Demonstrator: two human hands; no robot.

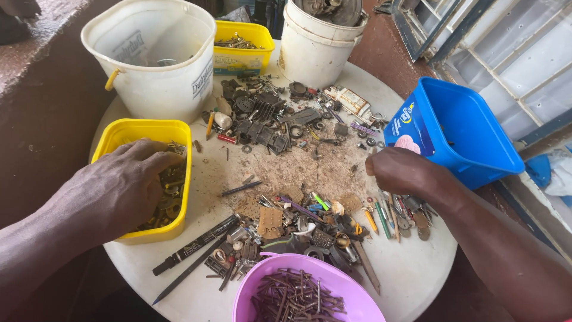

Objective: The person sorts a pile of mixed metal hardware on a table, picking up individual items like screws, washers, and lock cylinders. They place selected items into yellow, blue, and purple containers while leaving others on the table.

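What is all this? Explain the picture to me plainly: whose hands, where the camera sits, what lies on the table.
There is no machine here, only a person's two bare hands, filmed by a camera on that person's head, looking down. The left hand reaches into a yellow tub of small metal parts. The right hand is closed beside a tilted blue tub; whether it holds anything is hidden. The round white table carries scattered scrap, dust, a black marker, a purple bowl of rusty nails, two white buckets and another yellow tub.
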